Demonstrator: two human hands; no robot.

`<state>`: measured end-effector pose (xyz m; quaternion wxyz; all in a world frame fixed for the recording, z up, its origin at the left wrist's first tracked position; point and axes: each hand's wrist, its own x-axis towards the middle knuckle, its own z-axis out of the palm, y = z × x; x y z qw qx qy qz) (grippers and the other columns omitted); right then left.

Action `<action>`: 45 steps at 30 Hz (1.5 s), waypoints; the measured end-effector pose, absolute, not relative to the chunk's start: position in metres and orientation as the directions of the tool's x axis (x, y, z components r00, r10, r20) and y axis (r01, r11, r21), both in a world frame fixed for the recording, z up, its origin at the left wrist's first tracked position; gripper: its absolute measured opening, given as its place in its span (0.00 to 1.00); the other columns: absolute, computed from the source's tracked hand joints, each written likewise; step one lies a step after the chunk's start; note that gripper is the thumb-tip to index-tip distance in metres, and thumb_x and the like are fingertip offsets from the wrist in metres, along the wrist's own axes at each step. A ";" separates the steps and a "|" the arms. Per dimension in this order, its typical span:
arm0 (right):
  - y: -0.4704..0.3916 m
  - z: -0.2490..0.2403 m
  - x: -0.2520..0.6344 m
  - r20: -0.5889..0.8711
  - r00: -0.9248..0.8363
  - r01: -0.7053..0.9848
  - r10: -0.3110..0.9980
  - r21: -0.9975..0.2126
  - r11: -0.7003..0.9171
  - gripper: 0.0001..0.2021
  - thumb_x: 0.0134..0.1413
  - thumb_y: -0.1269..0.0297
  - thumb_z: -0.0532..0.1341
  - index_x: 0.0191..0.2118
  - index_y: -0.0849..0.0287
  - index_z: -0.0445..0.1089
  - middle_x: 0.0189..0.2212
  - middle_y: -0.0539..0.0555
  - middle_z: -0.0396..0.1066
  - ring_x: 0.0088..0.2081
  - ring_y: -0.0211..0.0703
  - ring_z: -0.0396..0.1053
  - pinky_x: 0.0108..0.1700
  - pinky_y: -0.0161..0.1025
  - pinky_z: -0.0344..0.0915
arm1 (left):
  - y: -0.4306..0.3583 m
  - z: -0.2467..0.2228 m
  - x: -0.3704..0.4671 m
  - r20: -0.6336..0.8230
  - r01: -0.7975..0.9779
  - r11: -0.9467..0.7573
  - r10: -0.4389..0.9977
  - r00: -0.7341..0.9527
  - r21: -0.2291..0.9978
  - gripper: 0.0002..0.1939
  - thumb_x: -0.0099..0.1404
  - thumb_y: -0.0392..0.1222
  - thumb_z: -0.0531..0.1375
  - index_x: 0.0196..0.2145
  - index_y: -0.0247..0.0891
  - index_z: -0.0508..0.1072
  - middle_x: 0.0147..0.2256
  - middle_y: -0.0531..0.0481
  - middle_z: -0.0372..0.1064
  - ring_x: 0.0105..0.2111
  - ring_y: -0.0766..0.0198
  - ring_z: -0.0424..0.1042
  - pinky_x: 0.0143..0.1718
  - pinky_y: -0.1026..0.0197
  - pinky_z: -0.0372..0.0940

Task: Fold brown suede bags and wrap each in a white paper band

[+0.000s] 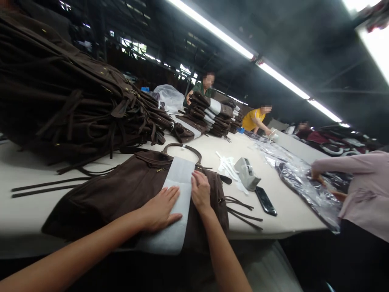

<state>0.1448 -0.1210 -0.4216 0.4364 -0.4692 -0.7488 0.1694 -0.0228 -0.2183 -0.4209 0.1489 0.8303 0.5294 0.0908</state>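
A dark brown handbag (121, 190) lies flat across the near edge of the table, its rounded handle (199, 156) pointing away from me. Over the bag runs a white wrapping strip (180, 198), which hangs down past the table's front edge. My left hand (161, 209) is spread flat on the strip, fingers apart, pressing it against the bag. At the strip's right edge, just below the handle, my right hand (200, 190) has its fingers bent and drawn together on the strip's border. Thin brown straps (243, 209) trail from the bag's right side.
A tall pile of brown bags (75, 93) fills the left; wrapped bags (212, 113) are stacked farther back. Right of my bag are a grey tape dispenser (247, 174), white scraps (227, 166) and a phone (266, 200). Co-workers stand around; one handles plastic-covered goods (304, 186).
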 end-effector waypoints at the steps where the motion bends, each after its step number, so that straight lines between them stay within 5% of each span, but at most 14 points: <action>1: -0.115 -0.422 0.139 0.496 -0.263 0.583 0.828 -0.602 0.546 0.15 0.62 0.63 0.54 0.49 0.58 0.73 0.51 0.58 0.71 0.55 0.48 0.65 0.60 0.45 0.59 | -0.218 -0.419 -0.023 -0.012 0.852 -0.391 0.907 0.421 0.350 0.40 0.68 0.60 0.49 0.67 0.26 0.50 0.67 0.32 0.38 0.68 0.46 0.40 0.68 0.44 0.41; 10: -0.089 -0.418 0.131 0.367 -0.540 0.641 0.757 -0.404 0.653 0.08 0.59 0.65 0.60 0.33 0.56 0.78 0.35 0.53 0.75 0.41 0.44 0.71 0.48 0.38 0.66 | -0.227 -0.403 -0.023 -0.055 0.845 -0.322 0.923 0.380 0.428 0.40 0.68 0.60 0.50 0.67 0.28 0.49 0.67 0.37 0.35 0.68 0.45 0.37 0.68 0.41 0.41; 18: -0.012 -0.388 0.111 0.289 -0.521 0.740 0.803 -0.315 0.594 0.19 0.63 0.64 0.56 0.58 0.60 0.67 0.61 0.60 0.62 0.62 0.48 0.58 0.63 0.44 0.54 | -0.230 -0.407 -0.027 -0.044 0.841 -0.315 0.928 0.370 0.439 0.41 0.69 0.62 0.49 0.68 0.31 0.46 0.68 0.38 0.31 0.68 0.46 0.35 0.68 0.41 0.39; 25: 0.006 -0.412 0.080 0.143 -0.491 0.821 0.859 -0.252 0.512 0.22 0.69 0.53 0.46 0.45 0.55 0.76 0.43 0.58 0.77 0.48 0.50 0.73 0.51 0.46 0.65 | -0.229 -0.407 -0.027 -0.059 0.860 -0.319 0.927 0.371 0.399 0.42 0.69 0.64 0.46 0.68 0.32 0.44 0.68 0.41 0.30 0.69 0.51 0.34 0.69 0.45 0.38; 34: -0.025 -0.431 0.102 0.085 -0.658 0.720 0.748 -0.219 0.659 0.24 0.70 0.56 0.46 0.68 0.48 0.50 0.68 0.48 0.49 0.69 0.45 0.44 0.69 0.51 0.40 | -0.221 -0.421 -0.022 0.024 0.885 -0.368 0.926 0.377 0.286 0.43 0.69 0.66 0.45 0.68 0.29 0.47 0.68 0.36 0.31 0.69 0.50 0.33 0.69 0.45 0.37; 40: -0.038 -0.432 0.118 0.058 -0.755 0.623 0.653 -0.250 0.742 0.20 0.67 0.55 0.53 0.62 0.39 0.61 0.68 0.43 0.50 0.70 0.48 0.40 0.68 0.59 0.35 | -0.224 -0.428 -0.024 0.147 0.888 -0.366 0.930 0.337 0.279 0.39 0.69 0.64 0.48 0.67 0.35 0.52 0.69 0.36 0.34 0.69 0.47 0.35 0.68 0.40 0.39; 45: -0.053 -0.436 0.129 0.007 -0.856 0.487 0.516 -0.322 0.812 0.21 0.63 0.56 0.58 0.61 0.42 0.64 0.66 0.48 0.53 0.70 0.53 0.40 0.68 0.62 0.35 | -0.220 -0.439 -0.025 0.271 0.904 -0.206 0.957 0.106 0.376 0.28 0.70 0.51 0.54 0.64 0.41 0.59 0.68 0.38 0.43 0.68 0.45 0.44 0.66 0.42 0.49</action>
